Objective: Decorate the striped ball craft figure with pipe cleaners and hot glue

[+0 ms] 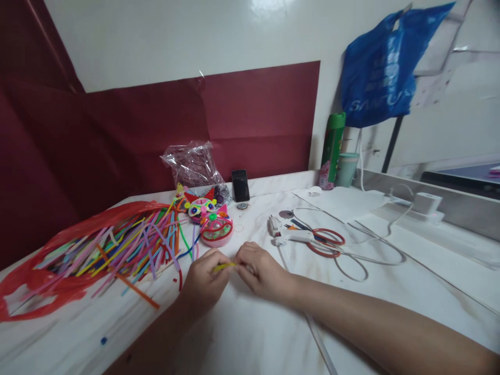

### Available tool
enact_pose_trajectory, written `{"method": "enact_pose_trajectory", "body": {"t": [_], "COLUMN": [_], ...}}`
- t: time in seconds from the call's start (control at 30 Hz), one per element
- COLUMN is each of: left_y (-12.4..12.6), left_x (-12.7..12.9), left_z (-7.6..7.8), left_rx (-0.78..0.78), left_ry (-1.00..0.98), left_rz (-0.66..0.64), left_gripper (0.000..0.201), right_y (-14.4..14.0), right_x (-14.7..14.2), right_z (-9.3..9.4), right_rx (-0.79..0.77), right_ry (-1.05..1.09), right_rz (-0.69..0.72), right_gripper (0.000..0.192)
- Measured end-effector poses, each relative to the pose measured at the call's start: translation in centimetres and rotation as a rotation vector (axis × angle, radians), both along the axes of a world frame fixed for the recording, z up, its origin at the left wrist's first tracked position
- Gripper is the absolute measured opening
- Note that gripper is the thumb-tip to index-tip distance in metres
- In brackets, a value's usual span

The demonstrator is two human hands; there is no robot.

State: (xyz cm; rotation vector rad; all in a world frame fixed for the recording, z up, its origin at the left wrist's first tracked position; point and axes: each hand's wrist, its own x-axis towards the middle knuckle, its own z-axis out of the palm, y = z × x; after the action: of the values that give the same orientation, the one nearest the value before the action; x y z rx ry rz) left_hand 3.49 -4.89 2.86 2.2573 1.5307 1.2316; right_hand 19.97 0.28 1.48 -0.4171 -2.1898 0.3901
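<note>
Above the table's middle, my left hand [205,278] and my right hand [261,268] are close together, both closed in a pinch. Between them a short yellow pipe cleaner [223,266] shows, gripped at its two ends; the rest is hidden by my fingers. Left of my hands, many coloured pipe cleaners [128,245] spill from a red plastic bag [42,271]. Just beyond my hands sit a pink round craft piece [216,237] with a red-rimmed mouth and a colourful face-like one [201,207].
A white glue gun [292,236], red-handled scissors [327,245] and a looping cable [361,271] lie to the right. Farther back are a black phone [240,185], clear plastic wrapping [193,164], a green spray can [332,151] and a pale green cup [347,169]. A blue bag [380,67] hangs above.
</note>
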Motion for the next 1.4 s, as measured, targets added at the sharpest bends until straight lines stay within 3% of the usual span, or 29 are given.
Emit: {"method": "enact_pose_trajectory", "body": {"t": [0.17, 0.43, 0.63, 0.8, 0.93, 1.03, 1.4], "left_y": [0.2, 0.1, 0.0, -0.3, -0.3, -0.2, 0.7], "left_x": [0.2, 0.6, 0.8, 0.8, 0.2, -0.1, 0.2], "left_z": [-0.4, -1.3, -1.7, -0.5, 0.7, 1.1, 0.8], "left_rx": [-0.157, -0.248, -0.237, -0.157, -0.1, -0.105, -0.346], "left_ry": [-0.283, -0.509, -0.517, -0.446, -0.457, -0.507, -0.91], "left_rz": [0.042, 0.064, 0.093, 0.165, 0.23, 0.241, 0.188], "left_gripper": [0.017, 0.02, 0.022, 0.018, 0.017, 0.017, 0.023], "right_y": [-0.4, -0.4, -0.8, 0.8, 4.2, 6.2, 7.9], "right_x": [-0.5, -0.3, -0.7, 0.0, 1.5, 2.2, 2.0], "right_z": [0.1, 0.3, -0.2, 0.7, 1.5, 1.0, -1.5], "right_rx": [-0.291, -0.402, -0.546, -0.641, -0.714, -0.742, -0.637], "right_ry": [0.105, 0.164, 0.224, 0.175, 0.324, 0.367, 0.122], "right_rz": [-0.033, -0.027, 0.011, 0.082, -0.156, -0.273, -0.37], "right_gripper": [0.012, 0.012, 0.017, 0.016, 0.017, 0.018, 0.016]}}
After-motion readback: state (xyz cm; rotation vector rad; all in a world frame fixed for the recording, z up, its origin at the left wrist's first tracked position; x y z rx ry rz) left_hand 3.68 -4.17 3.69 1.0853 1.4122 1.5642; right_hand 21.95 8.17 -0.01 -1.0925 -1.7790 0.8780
